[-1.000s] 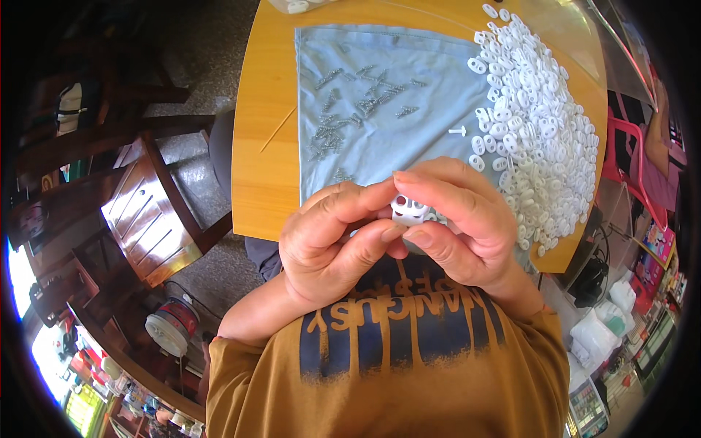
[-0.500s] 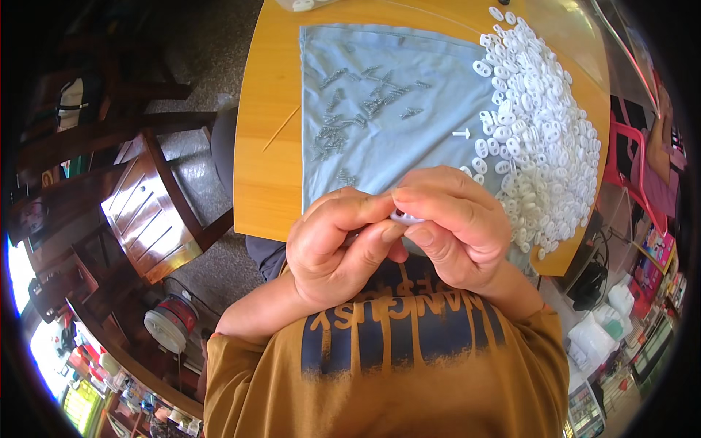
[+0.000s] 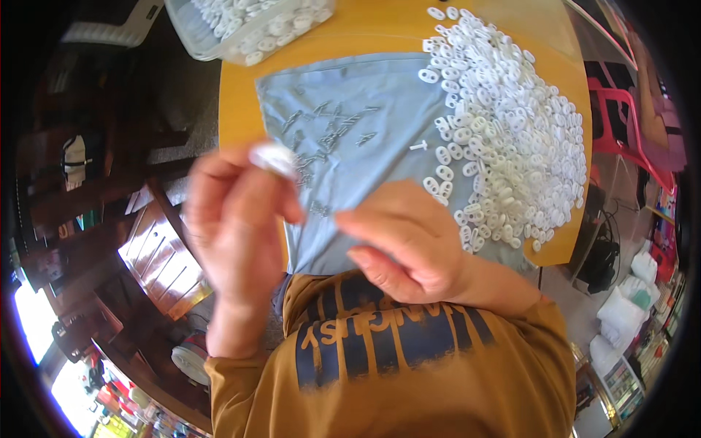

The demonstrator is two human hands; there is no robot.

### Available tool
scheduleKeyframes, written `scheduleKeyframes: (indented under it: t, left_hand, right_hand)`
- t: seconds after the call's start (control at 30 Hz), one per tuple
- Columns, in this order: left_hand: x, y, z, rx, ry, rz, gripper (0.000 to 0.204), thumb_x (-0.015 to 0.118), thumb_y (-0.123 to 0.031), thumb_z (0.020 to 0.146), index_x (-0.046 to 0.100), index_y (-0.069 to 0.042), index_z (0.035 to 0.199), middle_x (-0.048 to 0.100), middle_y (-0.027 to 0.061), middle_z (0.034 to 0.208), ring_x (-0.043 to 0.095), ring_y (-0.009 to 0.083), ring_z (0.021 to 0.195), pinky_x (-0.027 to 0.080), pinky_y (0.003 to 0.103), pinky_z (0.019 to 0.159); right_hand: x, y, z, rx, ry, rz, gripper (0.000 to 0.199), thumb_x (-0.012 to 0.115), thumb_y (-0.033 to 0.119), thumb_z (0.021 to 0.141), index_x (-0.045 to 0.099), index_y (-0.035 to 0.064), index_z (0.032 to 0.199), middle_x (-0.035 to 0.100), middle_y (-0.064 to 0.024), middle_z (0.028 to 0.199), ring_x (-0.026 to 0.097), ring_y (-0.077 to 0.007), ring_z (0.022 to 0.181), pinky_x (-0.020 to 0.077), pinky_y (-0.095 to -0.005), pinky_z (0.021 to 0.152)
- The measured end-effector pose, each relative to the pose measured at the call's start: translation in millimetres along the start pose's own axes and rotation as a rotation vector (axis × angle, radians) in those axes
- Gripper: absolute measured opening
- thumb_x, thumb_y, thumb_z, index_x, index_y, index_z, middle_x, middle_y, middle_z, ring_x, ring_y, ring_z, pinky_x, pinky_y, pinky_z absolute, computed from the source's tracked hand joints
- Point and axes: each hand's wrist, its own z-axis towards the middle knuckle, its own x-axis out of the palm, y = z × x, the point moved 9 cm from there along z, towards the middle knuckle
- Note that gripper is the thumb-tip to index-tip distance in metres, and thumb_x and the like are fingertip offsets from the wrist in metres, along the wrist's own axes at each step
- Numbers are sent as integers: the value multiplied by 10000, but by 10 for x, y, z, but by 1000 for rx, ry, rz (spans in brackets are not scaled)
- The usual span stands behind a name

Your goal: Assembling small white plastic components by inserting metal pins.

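Observation:
Raised at the left, my left hand [image 3: 241,212] is blurred by motion, its fingers closed on a white oval plastic piece [image 3: 274,159]. My right hand [image 3: 412,241] hovers over the near edge of the blue-grey cloth [image 3: 380,95], thumb and index finger a little apart and nothing visible between them. Small metal springs [image 3: 336,135] lie scattered over the cloth's left half. To their right rests a small white T-shaped plastic piece [image 3: 418,146]. A large heap of white oval pieces with two holes [image 3: 511,131] covers the right side of the table.
A translucent plastic tub [image 3: 201,47] with more white pieces stands at the table's far left corner. The yellow wooden table [image 3: 237,102] ends near my body. Left of it is a wooden chair [image 3: 164,255]; a red chair [image 3: 606,131] and a person's arm [image 3: 650,109] are at the right.
My hands, together around the white piece before, have parted. The left moved left and up with the piece; the right let go and dropped slightly. The view shifted, bringing more of the tub into sight.

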Motion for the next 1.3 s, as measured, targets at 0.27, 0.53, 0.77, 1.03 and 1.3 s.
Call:
scheduleKeyframes:
  t: [0.27, 0.53, 0.77, 1.03, 1.3]
  left_hand:
    - [211, -811, 1146, 466, -52, 613, 324, 560, -133, 892, 550, 30, 1171, 622, 93, 954, 552, 94, 765, 445, 228, 772]
    - [776, 130, 368, 221, 508, 769, 204, 565, 87, 805, 626, 6, 982, 609, 56, 916, 518, 61, 659, 429, 189, 579]
    - [1115, 794, -102, 212, 865, 916, 196, 652, 36, 737, 619, -23, 921, 604, 105, 890, 600, 256, 775, 486, 308, 656]
    - [1191, 970, -205, 268, 1032, 1133, 211, 664, -55, 732, 611, -77, 935, 560, 89, 902, 580, 262, 746, 473, 341, 626]
    - [1003, 804, -198, 296, 855, 1049, 175, 676, -32, 729, 568, -45, 866, 539, 90, 813, 533, 246, 667, 448, 309, 580]
  right_hand:
    - [414, 32, -206, -11, 261, 271, 91, 652, 95, 736, 590, 60, 793, 525, -62, 678, 540, -268, 641, 430, -371, 577]
    - [571, -17, -373, 68, 561, 370, 131, 614, 148, 747, 528, 64, 697, 509, -60, 669, 523, -265, 643, 430, -377, 591]
    - [673, -28, -476, 148, 730, 428, 135, 568, 158, 772, 538, 62, 682, 525, -72, 671, 536, -254, 648, 444, -365, 590]
    - [661, -66, -477, 238, 730, 438, 139, 576, 154, 794, 579, 39, 716, 560, -90, 705, 564, -264, 669, 458, -365, 596]
    - [706, -35, -499, 197, 757, 421, 120, 597, 157, 796, 632, 42, 800, 593, -87, 735, 579, -261, 687, 466, -358, 600]
